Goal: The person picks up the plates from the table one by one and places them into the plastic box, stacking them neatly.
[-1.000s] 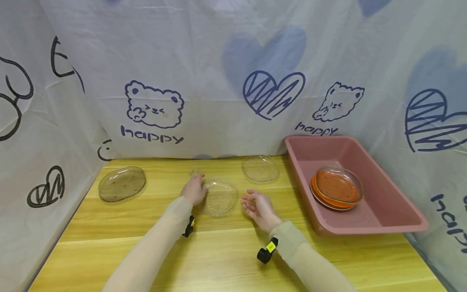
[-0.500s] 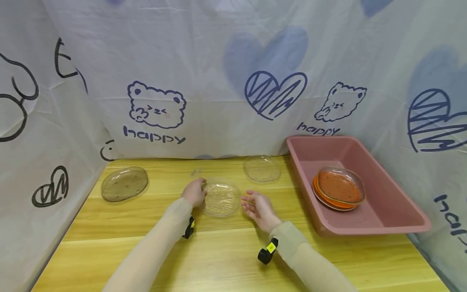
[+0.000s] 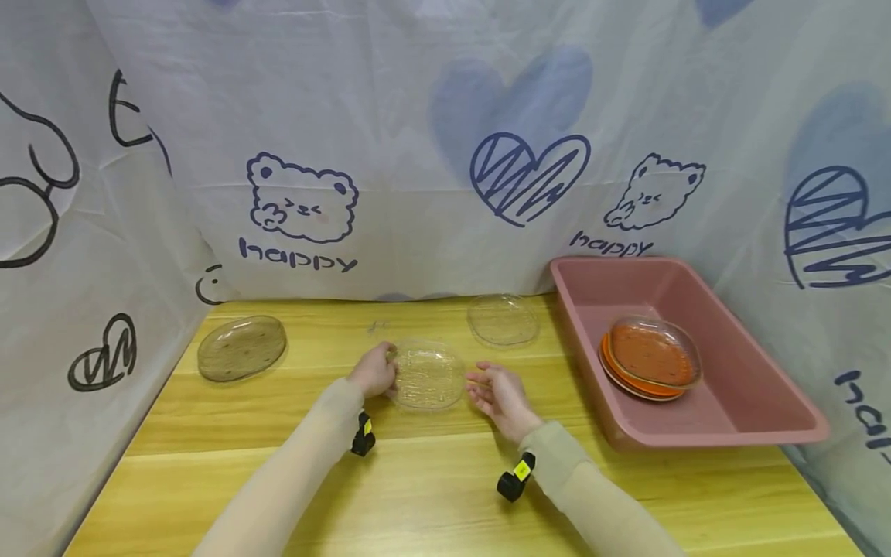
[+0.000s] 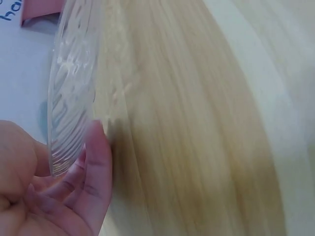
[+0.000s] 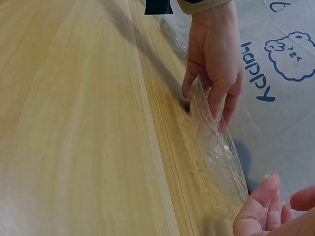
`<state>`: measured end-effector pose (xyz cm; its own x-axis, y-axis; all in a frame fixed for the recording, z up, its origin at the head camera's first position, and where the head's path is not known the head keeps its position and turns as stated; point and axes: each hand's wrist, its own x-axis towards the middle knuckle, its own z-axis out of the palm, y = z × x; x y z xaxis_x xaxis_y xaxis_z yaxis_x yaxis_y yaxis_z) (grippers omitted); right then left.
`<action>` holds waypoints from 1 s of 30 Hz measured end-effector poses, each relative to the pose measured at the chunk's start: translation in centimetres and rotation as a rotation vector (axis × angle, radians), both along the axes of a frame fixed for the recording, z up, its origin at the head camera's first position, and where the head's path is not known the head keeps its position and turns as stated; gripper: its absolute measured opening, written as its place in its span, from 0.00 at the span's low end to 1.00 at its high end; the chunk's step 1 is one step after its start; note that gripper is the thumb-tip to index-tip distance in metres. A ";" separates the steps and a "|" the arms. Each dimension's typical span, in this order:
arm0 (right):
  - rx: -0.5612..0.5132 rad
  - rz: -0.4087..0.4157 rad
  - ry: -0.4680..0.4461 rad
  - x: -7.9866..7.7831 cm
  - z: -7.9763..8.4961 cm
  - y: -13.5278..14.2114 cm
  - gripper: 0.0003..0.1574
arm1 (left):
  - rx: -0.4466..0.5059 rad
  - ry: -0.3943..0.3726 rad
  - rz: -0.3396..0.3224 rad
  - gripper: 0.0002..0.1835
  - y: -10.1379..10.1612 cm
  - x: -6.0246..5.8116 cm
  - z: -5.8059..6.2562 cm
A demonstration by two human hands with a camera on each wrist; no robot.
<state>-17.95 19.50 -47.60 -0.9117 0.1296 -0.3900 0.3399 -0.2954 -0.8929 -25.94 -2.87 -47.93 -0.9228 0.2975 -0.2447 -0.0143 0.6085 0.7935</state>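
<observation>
A clear, ribbed plate (image 3: 428,375) is at the middle of the wooden table. My left hand (image 3: 373,371) pinches its left edge, the thumb on one face and the fingers underneath; the left wrist view shows the plate (image 4: 74,93) between them, held off the wood. Beside the plate's right edge is my right hand (image 3: 504,398), its fingers loosely bent and holding nothing. In the right wrist view the fingertips of the right hand (image 5: 275,211) are close to the plate's near end, and I cannot tell whether they touch it.
A second clear plate (image 3: 503,319) lies farther back. On the far left is a brownish see-through plate (image 3: 242,348). At the right a pink tub (image 3: 748,394) holds a stack of an orange plate (image 3: 612,377) under a see-through plate (image 3: 654,353). A printed cloth (image 3: 411,232) hangs behind.
My left hand has taken hold of the clear plate's left edge and its fingers have closed in. The plate seems slightly raised. The right hand stays almost in place, and the view has shifted slightly.
</observation>
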 end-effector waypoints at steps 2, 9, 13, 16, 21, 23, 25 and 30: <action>0.005 -0.003 0.000 0.0 0.0 0.2 0.29 | 0.083 -0.063 0.012 0.27 0.1 0.3 0.2; 0.031 -0.008 0.009 0.0 -0.1 1.2 0.28 | 0.188 -0.140 -0.003 0.28 0.1 1.1 0.8; 0.050 -0.015 0.009 0.0 -0.3 1.9 0.28 | 0.241 -0.163 -0.016 0.28 0.2 1.2 0.8; 0.055 -0.014 0.009 0.1 -0.4 2.4 0.28 | 0.275 -0.176 -0.013 0.29 0.4 1.1 0.9; 0.065 -0.001 0.006 0.1 -0.4 3.3 0.28 | 0.254 -0.149 -0.046 0.30 0.7 1.0 1.4; 0.070 0.001 0.006 0.1 -0.3 3.6 0.28 | 0.250 -0.143 -0.055 0.30 0.9 1.1 1.7; 0.076 0.003 0.007 0.1 -0.2 3.8 0.27 | 0.259 -0.147 -0.054 0.29 1.2 1.2 2.1; 0.082 0.007 0.003 0.1 0.1 4.4 0.28 | 0.303 -0.159 -0.033 0.28 2.0 1.6 3.2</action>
